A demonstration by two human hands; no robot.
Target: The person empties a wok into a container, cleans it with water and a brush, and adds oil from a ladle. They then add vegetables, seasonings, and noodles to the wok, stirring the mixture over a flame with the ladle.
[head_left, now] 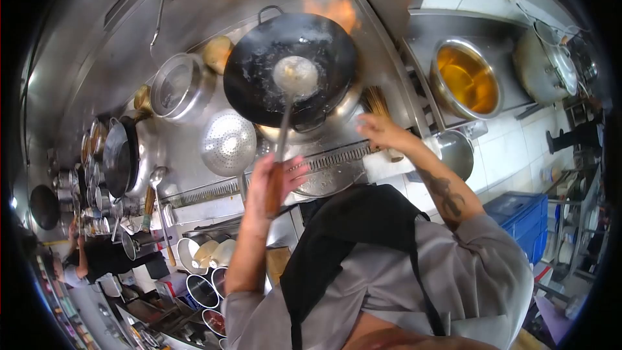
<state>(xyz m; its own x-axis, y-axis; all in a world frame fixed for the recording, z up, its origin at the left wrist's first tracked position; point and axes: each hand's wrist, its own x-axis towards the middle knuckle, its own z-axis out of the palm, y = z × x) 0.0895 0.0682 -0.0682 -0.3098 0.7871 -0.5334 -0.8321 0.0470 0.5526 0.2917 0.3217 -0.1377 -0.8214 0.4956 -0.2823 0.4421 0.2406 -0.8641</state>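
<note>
Loosely across the palm of my left hand lies the wooden handle of a ladle, the fingers spread beside it. The ladle reaches into a black wok on the stove, its bowl in whitish, bubbling contents at the wok's middle. My right hand is slightly blurred, with fingers loosely bent and apart. It is over a bamboo brush, right of the wok; I cannot make out whether they touch. Nothing shows in its fingers. Flames rise behind the wok.
Left of the wok are a perforated strainer and a metal pot. A pot of amber liquid and a lidded pot stand on the right. A blue crate is lower right. Another person stands far left.
</note>
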